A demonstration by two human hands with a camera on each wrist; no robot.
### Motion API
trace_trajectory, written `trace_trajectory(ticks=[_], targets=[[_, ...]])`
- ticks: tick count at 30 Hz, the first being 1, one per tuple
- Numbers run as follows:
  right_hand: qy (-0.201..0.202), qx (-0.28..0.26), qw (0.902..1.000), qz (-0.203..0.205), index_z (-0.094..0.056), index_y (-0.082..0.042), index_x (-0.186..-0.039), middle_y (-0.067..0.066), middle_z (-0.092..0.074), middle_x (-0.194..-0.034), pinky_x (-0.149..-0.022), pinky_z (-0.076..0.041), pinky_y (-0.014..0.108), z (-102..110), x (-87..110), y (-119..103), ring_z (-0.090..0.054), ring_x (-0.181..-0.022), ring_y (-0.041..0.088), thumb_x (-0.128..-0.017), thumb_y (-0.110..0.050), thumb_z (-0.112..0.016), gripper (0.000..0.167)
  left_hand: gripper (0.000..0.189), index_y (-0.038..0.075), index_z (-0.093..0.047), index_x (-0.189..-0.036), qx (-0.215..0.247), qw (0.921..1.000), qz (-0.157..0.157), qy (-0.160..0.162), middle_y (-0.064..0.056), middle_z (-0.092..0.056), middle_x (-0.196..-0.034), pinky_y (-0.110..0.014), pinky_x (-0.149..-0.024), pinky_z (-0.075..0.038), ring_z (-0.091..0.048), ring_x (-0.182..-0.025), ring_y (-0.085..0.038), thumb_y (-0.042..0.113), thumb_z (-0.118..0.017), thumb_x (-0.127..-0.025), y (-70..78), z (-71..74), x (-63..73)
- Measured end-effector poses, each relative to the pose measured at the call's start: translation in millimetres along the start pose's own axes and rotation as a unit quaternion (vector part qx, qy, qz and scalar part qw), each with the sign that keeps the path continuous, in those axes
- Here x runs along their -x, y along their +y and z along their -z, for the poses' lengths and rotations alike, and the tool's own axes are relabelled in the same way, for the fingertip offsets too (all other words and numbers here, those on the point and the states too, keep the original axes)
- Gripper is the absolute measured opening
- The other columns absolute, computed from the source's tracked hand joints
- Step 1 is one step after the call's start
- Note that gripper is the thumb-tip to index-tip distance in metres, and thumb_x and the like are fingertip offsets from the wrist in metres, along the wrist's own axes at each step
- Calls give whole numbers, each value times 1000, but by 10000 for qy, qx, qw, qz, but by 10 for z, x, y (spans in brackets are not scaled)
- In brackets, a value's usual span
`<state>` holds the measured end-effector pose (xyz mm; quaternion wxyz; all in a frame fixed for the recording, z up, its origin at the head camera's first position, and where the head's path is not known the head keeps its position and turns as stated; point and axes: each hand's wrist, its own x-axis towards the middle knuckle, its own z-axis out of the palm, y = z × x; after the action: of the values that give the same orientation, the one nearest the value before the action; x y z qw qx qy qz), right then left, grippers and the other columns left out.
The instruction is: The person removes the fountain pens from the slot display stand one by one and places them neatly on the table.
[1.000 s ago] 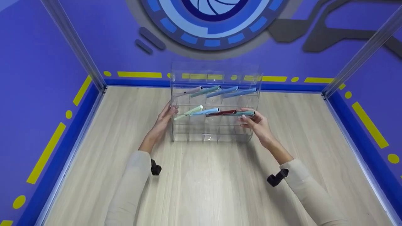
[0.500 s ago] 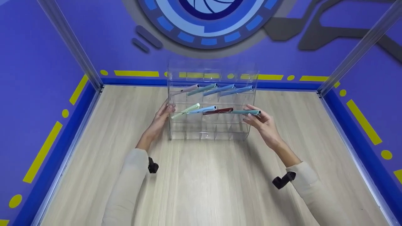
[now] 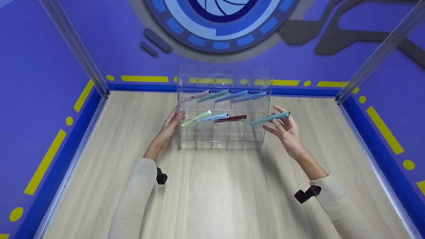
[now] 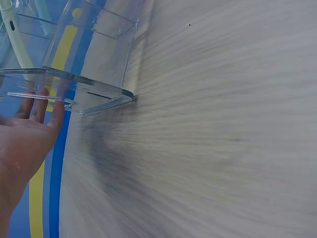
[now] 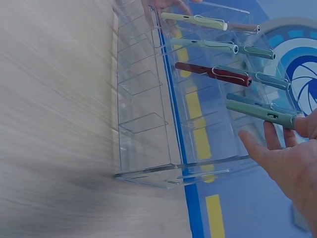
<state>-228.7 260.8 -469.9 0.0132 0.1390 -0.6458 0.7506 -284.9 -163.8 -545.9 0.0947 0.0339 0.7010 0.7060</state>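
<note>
A clear acrylic pen rack (image 3: 220,136) with stepped compartments stands on the wooden table. At its left side my left hand (image 3: 169,124) rests with its fingers against the side wall; in the left wrist view these fingers (image 4: 58,115) reach up to the panel. My right hand (image 3: 288,132) pinches a teal pen (image 3: 269,118) near its right-hand end. That pen slants just right of the dark red pen (image 3: 230,118), its left end still over the rack's right edge. A pale green pen (image 3: 196,118) and a light blue pen (image 3: 214,117) lie in the same row.
The row above holds a pinkish pen (image 3: 201,95), a green pen (image 3: 214,95) and two blue pens (image 3: 250,97). Behind the rack rises a blue-purple back wall (image 3: 289,71) with yellow marks. Metal posts (image 3: 74,46) stand at the corners.
My right hand has moved right and drawn the teal pen out of the lower row's right end, tilting it upward. My left hand stays at the rack's side.
</note>
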Motion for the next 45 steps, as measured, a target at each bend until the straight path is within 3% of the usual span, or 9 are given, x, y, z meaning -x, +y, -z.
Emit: trace_trajectory(ticks=[11,21,30,40,45], targets=[[-355,142,9992,125,-16,-5,-162,-3,-60,-123,-101,-57,36,134,76,-32,-63,-122,9,-110,-5,-41,58,60,21,-17,-165,172,9998,-79,-33,-12,-39,-161,-48,-130,-14,-34,-151,-29,36,-40,-112,10,-8,-36],[-195,593,9978,-241,-13,-10,-165,-2,-52,-117,-96,-59,31,288,148,34,-57,-107,11,-111,-12,-40,60,62,28,-13,-166,138,9999,32,-60,-8,-38,-163,-49,-130,-13,-33,-152,-26,41,-40,-111,11,-6,-25],[116,907,9940,-605,-16,-14,-165,1,-49,-113,-88,-56,25,368,139,92,-53,-103,10,-111,-18,-43,61,62,28,-15,-166,156,9999,-23,-49,-8,-38,-163,-49,-131,-12,-32,-153,-25,43,-40,-111,34,27,-56],[567,1442,9821,-1072,-33,-2,-157,-7,-55,-109,-80,-56,18,468,212,270,-58,-96,2,-108,-19,-53,55,60,27,-12,-166,146,9997,-109,-163,-9,-35,-164,-50,-131,-10,-30,-154,-28,38,-36,-112,-25,37,-6],[705,1877,9707,-1321,-46,4,-146,-9,-58,-106,-80,-57,18,529,250,358,-59,-93,0,-106,-22,-58,50,60,27,-13,-166,142,9998,-25,-151,-12,-36,-163,-53,-130,-12,-30,-153,-27,39,-36,-112,-31,22,4]])
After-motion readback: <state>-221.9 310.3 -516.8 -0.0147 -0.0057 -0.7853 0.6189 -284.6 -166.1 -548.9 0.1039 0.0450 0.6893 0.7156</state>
